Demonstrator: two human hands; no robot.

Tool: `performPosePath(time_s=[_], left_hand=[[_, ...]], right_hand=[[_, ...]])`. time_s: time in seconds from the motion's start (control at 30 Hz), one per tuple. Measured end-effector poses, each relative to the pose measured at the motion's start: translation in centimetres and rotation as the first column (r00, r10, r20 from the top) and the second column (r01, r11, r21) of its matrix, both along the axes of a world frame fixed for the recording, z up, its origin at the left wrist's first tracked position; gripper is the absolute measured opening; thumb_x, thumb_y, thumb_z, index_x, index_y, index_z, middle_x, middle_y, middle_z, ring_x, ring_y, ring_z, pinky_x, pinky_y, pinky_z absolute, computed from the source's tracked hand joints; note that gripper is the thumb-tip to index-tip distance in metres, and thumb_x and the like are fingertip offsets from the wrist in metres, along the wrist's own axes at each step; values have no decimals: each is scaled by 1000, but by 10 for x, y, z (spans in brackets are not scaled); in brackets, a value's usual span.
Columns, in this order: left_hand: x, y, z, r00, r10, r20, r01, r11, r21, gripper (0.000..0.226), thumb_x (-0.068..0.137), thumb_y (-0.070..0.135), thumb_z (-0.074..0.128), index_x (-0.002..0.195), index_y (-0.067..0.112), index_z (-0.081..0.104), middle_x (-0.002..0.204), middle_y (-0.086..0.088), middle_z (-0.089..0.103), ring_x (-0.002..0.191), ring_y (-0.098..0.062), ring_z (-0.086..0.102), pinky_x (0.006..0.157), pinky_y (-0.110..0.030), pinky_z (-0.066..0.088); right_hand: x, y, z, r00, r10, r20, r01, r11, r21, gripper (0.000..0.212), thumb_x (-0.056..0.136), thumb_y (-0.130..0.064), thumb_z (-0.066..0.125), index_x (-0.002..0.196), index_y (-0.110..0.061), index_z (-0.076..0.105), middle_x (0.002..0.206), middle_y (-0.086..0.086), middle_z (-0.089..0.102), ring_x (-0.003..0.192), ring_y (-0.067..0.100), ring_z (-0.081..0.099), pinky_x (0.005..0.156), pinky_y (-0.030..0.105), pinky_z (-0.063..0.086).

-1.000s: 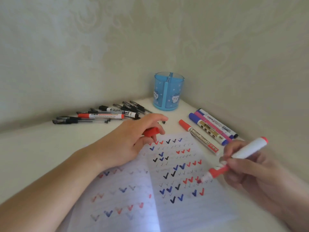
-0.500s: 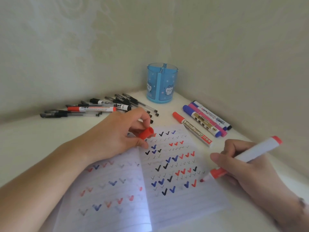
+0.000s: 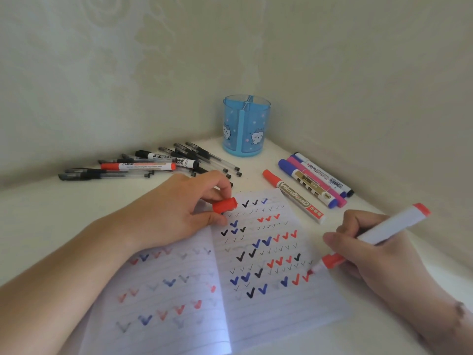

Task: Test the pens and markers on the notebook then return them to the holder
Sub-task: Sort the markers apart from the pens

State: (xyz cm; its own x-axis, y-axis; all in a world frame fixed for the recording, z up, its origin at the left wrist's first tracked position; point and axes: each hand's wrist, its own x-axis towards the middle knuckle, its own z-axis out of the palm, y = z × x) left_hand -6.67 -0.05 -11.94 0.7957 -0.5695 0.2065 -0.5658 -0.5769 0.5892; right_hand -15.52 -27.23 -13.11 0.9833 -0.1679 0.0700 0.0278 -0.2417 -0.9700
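The right hand (image 3: 378, 254) gripped a red marker (image 3: 376, 237), tip on the heavily ticked notebook (image 3: 268, 316), the left hand (image 3: 176, 213) pinched its cap (image 3: 224, 205), and the holder (image 3: 246, 125) stood empty, all pens (image 3: 143, 166) on the desk (image 3: 38, 213).

Home desk corner: pale patterned wallpaper (image 3: 128, 73), white tabletop (image 3: 38, 213), cartoon-printed blue pen holder (image 3: 245, 126) far.

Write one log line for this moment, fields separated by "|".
right hand: red marker, tip on notebook | left hand: red cap | holder: no pens inside
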Motion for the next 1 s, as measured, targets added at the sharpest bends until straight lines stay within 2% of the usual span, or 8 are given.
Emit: performPosePath(time_s=[0.07,0.23,0.33,0.47,0.63,0.83,0.93,1.0], left_hand=[[1,1,-1,998,-20,52,19,1000,18,26,81,35,74,96,34,54,95,37,67,86,-5,68,83,-21,49],[-5,-1,3,989,-66,133,80,991,-103,19,78,38,71,91,28,63,90,27,68,88,6,63,78,-4,40],[-10,-5,6,995,-62,81,84,950,-301,21,75,30,75,90,22,63,87,14,72,84,-5,68,80,-7,44],[-16,-13,6,988,-155,-5,135,877,-461,22,77,26,78,92,21,62,87,7,73,82,-15,70,82,-18,51],[-21,-18,5,978,-209,-26,172,865,-471,23,77,26,76,93,14,63,86,9,73,80,-11,69,82,-17,50],[-20,-19,4,979,-198,-46,154,870,-468,24,77,23,77,94,12,63,86,5,74,80,-15,70,81,-20,51],[-22,-21,5,981,-191,-44,150,876,-459,22,78,23,78,92,14,63,85,5,75,80,-14,71,80,-19,52],[-24,-22,4,978,-203,-54,156,876,-456,22,76,23,77,92,15,64,84,5,74,79,-12,70,80,-18,51]], right_hand=[[2,-2,0,1000,10,13,-10,998,65,44,77,-1,72,45,-8,43,45,11,42,38,15,36,39,19,28],[5,-8,2,984,149,97,-172,939,297,52,45,-56,87,69,-13,70,54,8,54,47,22,41,43,26,27],[4,-9,4,928,340,155,-373,859,350,62,56,-51,75,101,-8,76,82,23,69,58,30,51,45,32,29],[5,-8,3,899,397,187,-438,823,361,51,62,-47,70,99,-12,72,87,28,69,52,31,54,47,31,27],[4,-11,-1,908,374,190,-419,831,367,47,61,-45,77,90,-14,56,90,30,69,48,33,55,47,31,24],[3,-10,-1,912,361,195,-408,848,337,31,63,-31,72,88,-15,60,90,34,67,46,31,54,47,30,25],[2,-7,0,920,338,197,-385,872,301,45,58,-46,84,88,-16,69,81,37,63,44,31,55,46,30,25],[1,-4,3,924,331,193,-374,887,269,46,56,-49,87,87,-17,75,66,24,64,43,30,57,46,29,25]])
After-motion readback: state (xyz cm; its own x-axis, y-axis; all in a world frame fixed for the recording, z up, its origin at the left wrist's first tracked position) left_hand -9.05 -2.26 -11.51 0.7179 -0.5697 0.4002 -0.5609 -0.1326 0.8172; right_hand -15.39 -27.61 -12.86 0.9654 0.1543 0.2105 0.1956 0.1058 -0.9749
